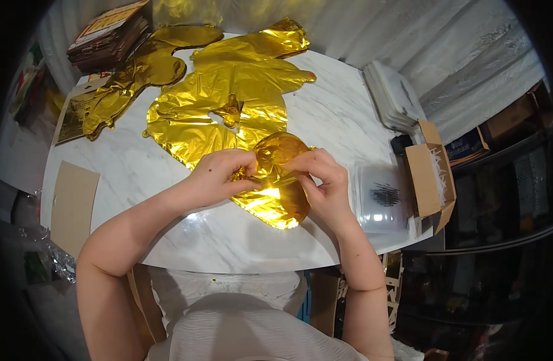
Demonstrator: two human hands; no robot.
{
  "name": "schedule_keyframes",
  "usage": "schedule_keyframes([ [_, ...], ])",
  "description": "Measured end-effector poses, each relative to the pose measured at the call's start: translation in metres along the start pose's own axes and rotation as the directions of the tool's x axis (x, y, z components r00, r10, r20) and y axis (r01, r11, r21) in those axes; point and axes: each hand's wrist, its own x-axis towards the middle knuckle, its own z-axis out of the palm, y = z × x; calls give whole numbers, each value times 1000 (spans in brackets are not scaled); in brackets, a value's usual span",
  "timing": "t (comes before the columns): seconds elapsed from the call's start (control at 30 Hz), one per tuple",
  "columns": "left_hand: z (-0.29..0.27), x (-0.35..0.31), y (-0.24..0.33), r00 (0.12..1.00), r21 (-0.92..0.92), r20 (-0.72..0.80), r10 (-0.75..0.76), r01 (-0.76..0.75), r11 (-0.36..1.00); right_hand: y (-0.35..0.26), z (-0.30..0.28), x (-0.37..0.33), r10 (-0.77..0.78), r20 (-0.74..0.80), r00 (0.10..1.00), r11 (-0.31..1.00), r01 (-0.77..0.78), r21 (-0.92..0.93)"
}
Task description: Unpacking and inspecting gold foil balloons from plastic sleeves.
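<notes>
A shiny gold foil balloon (273,207), flat and creased, lies near the front of the marble-patterned table (228,249). My left hand (213,175) pinches its left side between thumb and fingers. On the opposite side, the thumb and fingers of my right hand (323,174) are closed on the same foil. Between my hands the foil folds up into a rounded, slightly see-through lobe (280,147). Just beyond spreads a large flat gold foil piece (216,90) with a small hole in it. Whether it joins the part I hold, I cannot tell.
More gold foil (159,63) lies at the far left, beside a stack of flat packs (108,39). A cardboard piece (75,198) rests at the left edge. Rightward are clear plastic bags (378,201), an open cardboard box (425,180) and a stack of plastic sleeves (392,96).
</notes>
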Motion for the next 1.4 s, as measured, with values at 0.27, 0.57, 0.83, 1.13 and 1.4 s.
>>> schedule_keyframes([
  [0.27,1,0,1,999,0,-3,-38,38,999,-6,-10,0,82,77,994,986,-69,-152],
  [0.57,-1,-1,3,1000,23,15,-3,3,1000,-6,-19,0,169,181,969,985,-161,-58],
  [0.83,2,-1,-4,999,-10,5,-37,37,999,-20,-12,7,109,-99,989,987,-96,133],
  [1.13,-8,-3,10,990,-77,55,-127,131,988,-14,-52,-8,68,777,625,979,-194,70],
  [1.4,-7,-4,23,991,114,62,-116,108,988,12,-41,-6,146,726,672,967,-253,40],
])
